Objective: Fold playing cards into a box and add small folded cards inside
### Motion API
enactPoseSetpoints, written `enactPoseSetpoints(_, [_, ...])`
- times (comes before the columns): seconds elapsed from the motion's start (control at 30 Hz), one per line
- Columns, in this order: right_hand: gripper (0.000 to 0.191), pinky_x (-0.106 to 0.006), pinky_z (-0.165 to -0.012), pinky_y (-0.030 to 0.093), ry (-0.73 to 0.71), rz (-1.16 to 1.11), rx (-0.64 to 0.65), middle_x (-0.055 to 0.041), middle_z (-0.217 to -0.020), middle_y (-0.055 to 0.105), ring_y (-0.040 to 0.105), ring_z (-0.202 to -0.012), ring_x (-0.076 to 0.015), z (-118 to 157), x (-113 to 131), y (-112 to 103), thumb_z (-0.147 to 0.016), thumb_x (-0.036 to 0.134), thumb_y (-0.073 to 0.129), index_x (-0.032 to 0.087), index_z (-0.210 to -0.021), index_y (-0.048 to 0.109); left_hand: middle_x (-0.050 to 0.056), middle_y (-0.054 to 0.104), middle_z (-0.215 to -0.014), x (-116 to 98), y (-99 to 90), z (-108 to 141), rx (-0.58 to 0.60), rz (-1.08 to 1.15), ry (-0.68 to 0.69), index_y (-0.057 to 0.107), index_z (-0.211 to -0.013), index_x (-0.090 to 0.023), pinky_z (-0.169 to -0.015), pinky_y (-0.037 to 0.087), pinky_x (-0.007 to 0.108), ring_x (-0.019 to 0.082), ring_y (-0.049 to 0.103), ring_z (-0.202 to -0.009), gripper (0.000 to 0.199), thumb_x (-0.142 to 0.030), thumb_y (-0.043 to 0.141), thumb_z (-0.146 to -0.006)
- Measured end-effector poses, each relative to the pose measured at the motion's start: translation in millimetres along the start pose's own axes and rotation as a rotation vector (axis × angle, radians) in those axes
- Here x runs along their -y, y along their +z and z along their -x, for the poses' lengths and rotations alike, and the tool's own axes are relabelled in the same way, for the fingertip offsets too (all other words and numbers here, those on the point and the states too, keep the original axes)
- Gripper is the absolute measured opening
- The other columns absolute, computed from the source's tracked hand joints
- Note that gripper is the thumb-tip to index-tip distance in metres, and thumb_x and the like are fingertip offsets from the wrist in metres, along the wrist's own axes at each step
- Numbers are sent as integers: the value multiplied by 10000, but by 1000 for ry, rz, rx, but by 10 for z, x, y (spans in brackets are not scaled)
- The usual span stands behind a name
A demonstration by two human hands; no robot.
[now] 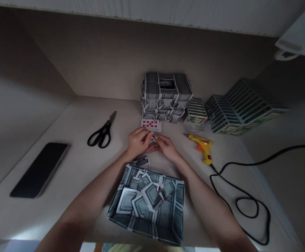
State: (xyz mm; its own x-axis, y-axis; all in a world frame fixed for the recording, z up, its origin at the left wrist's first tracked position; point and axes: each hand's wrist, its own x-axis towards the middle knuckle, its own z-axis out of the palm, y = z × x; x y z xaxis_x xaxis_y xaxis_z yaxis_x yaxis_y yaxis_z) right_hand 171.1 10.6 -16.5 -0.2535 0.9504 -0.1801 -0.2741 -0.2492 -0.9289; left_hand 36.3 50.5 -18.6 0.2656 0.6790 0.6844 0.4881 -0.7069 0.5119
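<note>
Both hands meet near the middle of the table around a small playing card piece with a red mark. My left hand pinches it from the left, and my right hand has its fingers closed on its right side. Just beyond them lie face-up cards with red hearts. A folded card piece rests below my left hand. Nearest my body, between my forearms, is an open box made of patterned cards, with several loose and folded cards in it.
Black scissors and a phone lie at left. A card-built box stands at the back, beside stacked cards and card racks. At right are a yellow glue gun and its looping black cord.
</note>
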Motion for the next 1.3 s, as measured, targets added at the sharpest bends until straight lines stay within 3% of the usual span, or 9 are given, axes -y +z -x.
enactPoseSetpoints(0.17, [403, -354, -603, 541, -15, -32, -1, 30, -512, 630, 654, -534, -184, -9, 9, 10, -650, 574, 608, 204, -763, 493, 2, 514, -581, -37, 7, -22, -58, 41, -94, 520, -595, -167, -561, 375, 226, 101, 490, -583, 270, -291, 507, -835])
enactPoseSetpoints(0.53, [275, -376, -642, 549, -5, -78, 10, 6, -559, 653, 687, -743, -229, -11, 2, 31, -711, 467, 559, 218, -724, 443, -7, 479, -553, -32, -8, -9, -93, 93, -199, 474, -554, -172, -555, 361, 233, 101, 468, -565, 330, -333, 489, -842])
enactPoseSetpoints(0.87, [221, -360, -597, 548, -44, -65, -56, 14, -511, 621, 682, -684, -226, -38, -41, 25, -706, 434, 531, 224, -721, 465, -3, 510, -595, 21, 41, -43, -24, 137, -185, 517, -603, -167, -578, 388, 227, 100, 489, -594, 289, -321, 484, -846])
enactPoseSetpoints(1.1, [271, -345, -549, 540, -277, 199, -275, -7, -577, 637, 637, -554, -200, -5, -82, -6, -795, 481, 492, 227, -868, 555, 46, 643, -773, 8, 17, -28, -27, 113, -28, 633, -817, -169, -682, 464, 248, 128, 585, -748, 151, -282, 532, -823])
enactPoseSetpoints(1.3, [280, -317, -762, 509, -638, 757, -474, -61, -894, 692, 647, -795, -174, 37, -111, -85, -868, 365, 415, 212, -931, 640, 35, 692, -835, -19, -8, 8, -13, 42, 79, 633, -923, -178, -739, 485, 246, 119, 625, -780, 146, -232, 547, -818])
